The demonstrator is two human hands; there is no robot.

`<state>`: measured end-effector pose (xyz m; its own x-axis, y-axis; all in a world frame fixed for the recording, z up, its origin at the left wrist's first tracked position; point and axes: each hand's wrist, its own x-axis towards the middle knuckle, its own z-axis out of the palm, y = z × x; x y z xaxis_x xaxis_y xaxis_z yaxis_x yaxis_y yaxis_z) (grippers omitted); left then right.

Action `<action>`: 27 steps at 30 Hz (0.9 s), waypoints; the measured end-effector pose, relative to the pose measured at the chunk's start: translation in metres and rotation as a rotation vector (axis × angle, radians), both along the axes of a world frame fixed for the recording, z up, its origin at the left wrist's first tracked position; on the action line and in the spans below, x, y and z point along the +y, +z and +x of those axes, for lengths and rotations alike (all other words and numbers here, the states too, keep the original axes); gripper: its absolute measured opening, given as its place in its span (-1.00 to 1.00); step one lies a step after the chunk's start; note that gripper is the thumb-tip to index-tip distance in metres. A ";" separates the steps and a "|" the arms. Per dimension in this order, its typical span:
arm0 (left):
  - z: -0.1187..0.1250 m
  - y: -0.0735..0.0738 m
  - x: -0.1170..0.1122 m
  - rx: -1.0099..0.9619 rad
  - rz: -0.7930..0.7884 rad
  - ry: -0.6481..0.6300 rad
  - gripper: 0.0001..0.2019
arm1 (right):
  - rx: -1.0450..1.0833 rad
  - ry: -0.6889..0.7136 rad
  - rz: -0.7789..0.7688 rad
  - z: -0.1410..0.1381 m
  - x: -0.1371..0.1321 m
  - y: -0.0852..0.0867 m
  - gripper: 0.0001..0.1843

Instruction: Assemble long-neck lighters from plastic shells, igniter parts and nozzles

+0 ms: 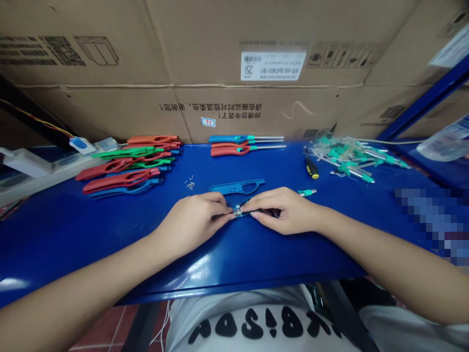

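Note:
My left hand (200, 215) pinches the left end of a small lighter assembly (237, 211), which looks partly clear with a bit of blue shell around it. On the right side of the same piece, the fingers of my right hand (284, 211) are closed, hiding much of it. Just beyond both hands lies an open blue lighter shell half (236, 187) with a trigger loop. A metal tube with a teal end (307, 192) rests past my right wrist. Several small screws (190, 184) are scattered to the left of the blue shell half.
Coloured lighter shells (124, 171) are piled at the left by a power strip (69, 168). Long-nosed lighters (242, 145) lie at the back. A black-and-yellow screwdriver (311, 167) sits beside a heap of teal-ended lighter inner parts (351, 156). Cardboard boxes (205, 58) wall the table's rear.

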<state>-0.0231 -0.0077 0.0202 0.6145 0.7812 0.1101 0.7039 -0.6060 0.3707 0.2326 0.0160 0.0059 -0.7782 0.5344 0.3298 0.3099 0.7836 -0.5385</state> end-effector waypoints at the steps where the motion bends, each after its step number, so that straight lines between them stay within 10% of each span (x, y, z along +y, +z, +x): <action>1: 0.000 0.000 0.000 0.004 0.006 0.004 -0.80 | -0.007 -0.005 0.002 0.000 0.000 0.000 -0.70; 27: 0.003 0.002 -0.002 -0.050 -0.006 0.071 -0.81 | 0.012 0.020 -0.003 0.001 0.002 -0.002 -0.70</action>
